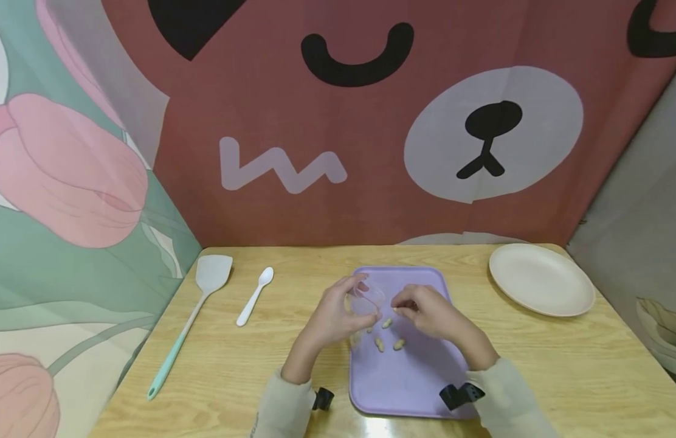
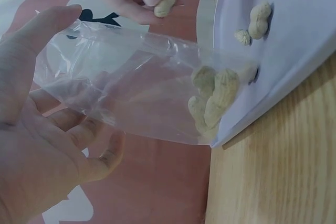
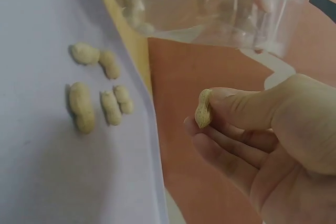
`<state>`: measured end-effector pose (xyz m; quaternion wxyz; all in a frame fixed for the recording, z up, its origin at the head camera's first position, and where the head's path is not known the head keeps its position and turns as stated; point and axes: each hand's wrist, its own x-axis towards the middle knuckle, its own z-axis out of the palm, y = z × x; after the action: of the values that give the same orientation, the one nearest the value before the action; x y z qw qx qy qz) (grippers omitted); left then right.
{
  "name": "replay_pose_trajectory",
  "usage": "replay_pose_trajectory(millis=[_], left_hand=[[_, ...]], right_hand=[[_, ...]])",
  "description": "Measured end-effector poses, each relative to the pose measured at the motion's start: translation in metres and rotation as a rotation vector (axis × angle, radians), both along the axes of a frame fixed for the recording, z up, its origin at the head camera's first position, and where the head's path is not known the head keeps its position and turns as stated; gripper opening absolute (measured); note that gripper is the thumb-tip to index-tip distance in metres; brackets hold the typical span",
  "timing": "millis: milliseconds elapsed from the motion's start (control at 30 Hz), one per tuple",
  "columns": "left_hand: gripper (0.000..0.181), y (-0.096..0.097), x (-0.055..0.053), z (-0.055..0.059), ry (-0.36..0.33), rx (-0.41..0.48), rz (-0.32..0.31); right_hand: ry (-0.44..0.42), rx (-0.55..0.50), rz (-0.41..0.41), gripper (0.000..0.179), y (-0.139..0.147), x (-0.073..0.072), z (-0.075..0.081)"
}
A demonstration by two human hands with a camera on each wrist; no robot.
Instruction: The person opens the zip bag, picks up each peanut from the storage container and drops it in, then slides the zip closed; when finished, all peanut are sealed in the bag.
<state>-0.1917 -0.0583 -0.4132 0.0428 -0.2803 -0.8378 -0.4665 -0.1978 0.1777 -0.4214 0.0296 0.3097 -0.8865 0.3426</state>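
My left hand (image 1: 335, 311) holds a clear plastic bag (image 2: 152, 85) near its top, with thumb and fingers spread around the mouth. Several unshelled peanuts (image 2: 212, 100) sit in the bottom of the bag, by the left edge of a purple tray (image 1: 403, 389). Between thumb and fingers, my right hand (image 1: 430, 311) pinches a single peanut (image 3: 203, 108), a short way right of the bag's mouth and above the tray. Several loose peanuts (image 3: 81, 107) lie on the tray below the hands.
A spatula (image 1: 188, 325) with a mint handle lies on the wooden table (image 1: 294, 365) at the left, and a small white spoon (image 1: 255, 297) is beside it. At the back right stands a pale round plate (image 1: 540, 280). A printed cloth (image 1: 365, 207) hangs behind the table.
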Motion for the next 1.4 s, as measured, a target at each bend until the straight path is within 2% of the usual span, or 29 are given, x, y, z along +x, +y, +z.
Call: replay_pose_trajectory(millis=[367,700,900,1033,1233,1400], left_hand=[[0.069,-0.003,-0.002,-0.001,0.015,0.023,-0.006],[0.067,-0.006,-0.001,-0.001,0.011,0.002,0.005],[0.068,-0.004,-0.002,0.001,0.001,0.004,-0.032],[0.061,-0.001,-0.002,0.002,0.028,0.002,-0.054],[0.053,0.001,-0.002,0.002,0.069,0.024,-0.062],[0.057,-0.001,-0.001,0.004,0.049,0.027,-0.061]], right_hand=[[0.012,-0.024,-0.011,0.012,-0.003,0.002,0.024],[0.044,-0.080,-0.009,0.012,-0.012,0.008,0.041],[0.118,-0.127,-0.021,0.013,-0.017,0.011,0.054],[0.165,-0.146,0.005,0.015,-0.025,0.013,0.061],[0.161,-0.146,0.040,0.016,-0.037,0.014,0.064],[0.136,-0.123,0.061,0.014,-0.044,0.013,0.061]])
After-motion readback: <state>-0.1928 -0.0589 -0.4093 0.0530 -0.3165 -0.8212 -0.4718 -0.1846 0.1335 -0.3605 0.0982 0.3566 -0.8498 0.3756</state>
